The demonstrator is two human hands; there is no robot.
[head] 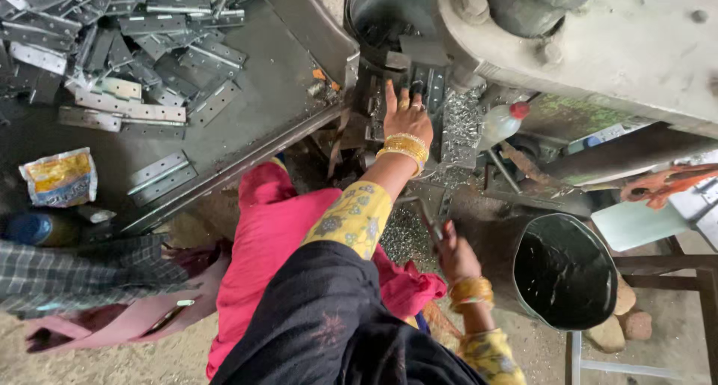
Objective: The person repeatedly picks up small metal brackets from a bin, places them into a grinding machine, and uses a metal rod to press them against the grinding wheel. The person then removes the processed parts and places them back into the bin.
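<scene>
Head view: left hand [407, 119] lies flat, fingers spread, on a hinge plate [428, 86] at the press bed [389, 63]; grip apart. Right hand [455, 256] is clamped on a thin rod [428, 224]. Judgement: seat the plate square, keep fingertips clear of the die. Hinge pile [134, 48] rests on desk [277, 86].

Yellow floral sleeves, gold bangles, pink garment — perhaps a black scarf.

Yellow floral sleeve [353, 219], pink cloth [269, 235]
</scene>
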